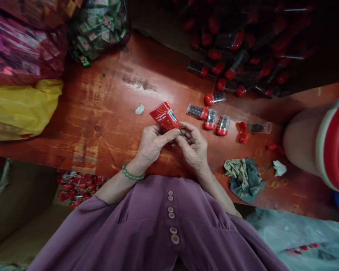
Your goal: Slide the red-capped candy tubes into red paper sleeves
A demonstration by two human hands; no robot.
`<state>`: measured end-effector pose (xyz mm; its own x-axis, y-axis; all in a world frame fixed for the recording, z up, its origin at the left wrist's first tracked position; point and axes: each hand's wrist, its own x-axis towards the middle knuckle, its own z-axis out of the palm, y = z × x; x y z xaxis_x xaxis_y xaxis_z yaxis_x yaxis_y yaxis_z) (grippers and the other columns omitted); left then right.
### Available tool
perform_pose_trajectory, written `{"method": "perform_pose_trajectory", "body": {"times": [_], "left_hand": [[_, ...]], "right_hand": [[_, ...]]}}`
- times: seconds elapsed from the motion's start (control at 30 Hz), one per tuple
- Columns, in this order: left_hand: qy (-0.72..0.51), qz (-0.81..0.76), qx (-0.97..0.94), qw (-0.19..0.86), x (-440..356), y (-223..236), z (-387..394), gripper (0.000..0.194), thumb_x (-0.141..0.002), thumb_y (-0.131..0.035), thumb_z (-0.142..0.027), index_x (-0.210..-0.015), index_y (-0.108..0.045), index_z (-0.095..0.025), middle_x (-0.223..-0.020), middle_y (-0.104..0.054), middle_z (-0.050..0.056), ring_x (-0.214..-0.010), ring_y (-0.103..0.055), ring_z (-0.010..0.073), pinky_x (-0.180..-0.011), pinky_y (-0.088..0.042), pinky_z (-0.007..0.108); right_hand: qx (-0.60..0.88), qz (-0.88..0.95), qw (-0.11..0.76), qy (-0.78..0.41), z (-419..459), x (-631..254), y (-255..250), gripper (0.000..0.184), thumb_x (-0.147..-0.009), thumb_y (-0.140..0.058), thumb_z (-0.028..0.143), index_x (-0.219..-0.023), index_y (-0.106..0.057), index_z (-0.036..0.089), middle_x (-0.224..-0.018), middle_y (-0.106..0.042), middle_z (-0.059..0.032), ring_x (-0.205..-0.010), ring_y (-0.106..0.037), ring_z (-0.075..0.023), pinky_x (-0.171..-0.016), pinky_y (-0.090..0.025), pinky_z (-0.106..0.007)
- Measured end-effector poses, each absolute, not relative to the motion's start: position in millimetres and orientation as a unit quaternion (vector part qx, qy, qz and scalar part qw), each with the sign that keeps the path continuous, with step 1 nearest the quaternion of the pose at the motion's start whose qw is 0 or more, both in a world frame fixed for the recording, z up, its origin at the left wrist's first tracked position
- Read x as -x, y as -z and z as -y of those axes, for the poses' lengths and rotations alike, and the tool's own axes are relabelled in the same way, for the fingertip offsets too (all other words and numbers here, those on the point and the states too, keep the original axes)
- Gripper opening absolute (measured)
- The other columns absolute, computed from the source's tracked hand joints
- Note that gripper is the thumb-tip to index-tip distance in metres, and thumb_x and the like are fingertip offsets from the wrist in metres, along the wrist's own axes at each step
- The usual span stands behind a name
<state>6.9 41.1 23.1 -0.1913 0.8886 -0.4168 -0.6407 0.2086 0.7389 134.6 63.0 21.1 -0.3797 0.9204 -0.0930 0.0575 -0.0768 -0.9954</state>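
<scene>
Forearms converging | left hand (154, 145) pinching, thumb extended | right hand (193, 146) fingers curled

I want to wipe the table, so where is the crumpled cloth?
In the head view, the crumpled cloth lies right of the right hand, near the tabletop's front edge.

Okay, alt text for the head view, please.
Two bare hands, left and right, hold a red printed packet over a wooden table. Red-capped clear tubes lie to the right, near a crumpled cloth and a red-lidded bucket.

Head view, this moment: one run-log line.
left hand: holds red packet | right hand: at packet's lower end | red-capped tubes: on table, right side
</scene>
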Motion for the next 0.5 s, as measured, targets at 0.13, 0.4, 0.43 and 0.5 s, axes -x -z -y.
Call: {"method": "perform_pose_trajectory", "body": {"times": [0.13, 0.4, 0.43, 0.5], "left_hand": [[-0.638, -0.448, -0.113, 0.615, -9, -28, -36, 0.043, -0.061, -0.086, -0.056, -0.075, -0.075, -0.017, -0.071, -0.074, 0.004, -0.063, -0.066, 0.0147, -0.062, -0.053, 0.027], [-0.610, -0.449, -0.156, 0.634, -22, -28, -16, 0.036, -0.069, -0.084, -0.048, -0.087, -0.079, -0.016, -0.097, -0.079, 0.009, -0.074, -0.070, 0.0167, -0.068, -0.055, 0.028], [-0.608, -0.450, -0.164, 0.633, -24, -28, -14, 0.035, -0.071, -0.083, -0.047, -0.088, -0.079, -0.017, -0.099, -0.079, 0.009, -0.078, -0.071, 0.0176, -0.072, -0.055, 0.029], [-0.604, -0.451, -0.181, 0.631, -26, -30, -9, 0.031, -0.074, -0.081, -0.045, -0.089, -0.080, -0.017, -0.103, -0.078, 0.009, -0.088, -0.072, 0.0198, -0.082, -0.056, 0.032]], "right_hand": [[0.424, 0.561, 0.361, -0.613, -61, -137, -25, 0.032, -0.085, -0.072, 0.044, -0.111, -0.062, 0.028, -0.093, -0.075, 0.0015, -0.073, -0.072, -0.0134, -0.071, -0.065, -0.032], [0.417, 0.560, 0.422, -0.579, -56, -147, -25, 0.027, -0.077, -0.079, 0.045, -0.084, -0.062, 0.025, -0.088, -0.067, 0.0021, -0.057, -0.061, -0.0094, -0.049, -0.054, -0.025], [0.413, 0.561, 0.423, -0.579, -56, -148, -25, 0.029, -0.076, -0.080, 0.045, -0.081, -0.062, 0.024, -0.085, -0.066, 0.0020, -0.057, -0.060, -0.0097, -0.049, -0.053, -0.026], [0.410, 0.572, 0.421, -0.573, -56, -150, -24, 0.032, -0.074, -0.082, 0.048, -0.077, -0.060, 0.024, -0.080, -0.064, 0.0018, -0.059, -0.060, -0.0113, -0.050, -0.050, -0.026]]}}
